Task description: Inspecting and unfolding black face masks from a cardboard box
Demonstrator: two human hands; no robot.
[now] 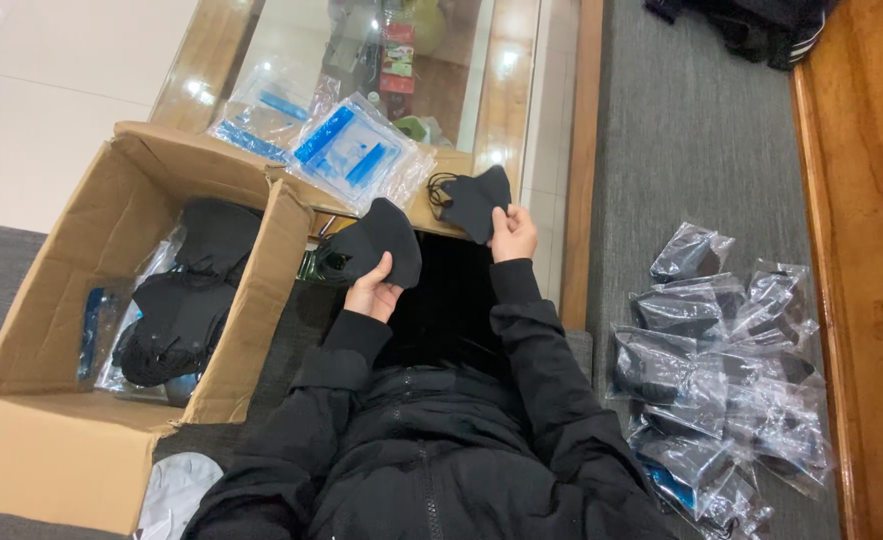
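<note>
My left hand [374, 291] grips a black face mask [377, 243] by its lower edge, held up in front of my chest. My right hand [514, 234] holds a second black face mask [476, 200] with thin ear loops dangling to its left. Both arms wear black jacket sleeves. The two masks hang apart, just above my lap.
An open cardboard box [52, 330] at my left contains several loose black masks [192, 300]. Clear plastic bags with blue strips [347, 150] lie on the box flap and glass-topped table [412, 60]. A pile of bagged black masks [722, 370] rests on the grey cushion at right.
</note>
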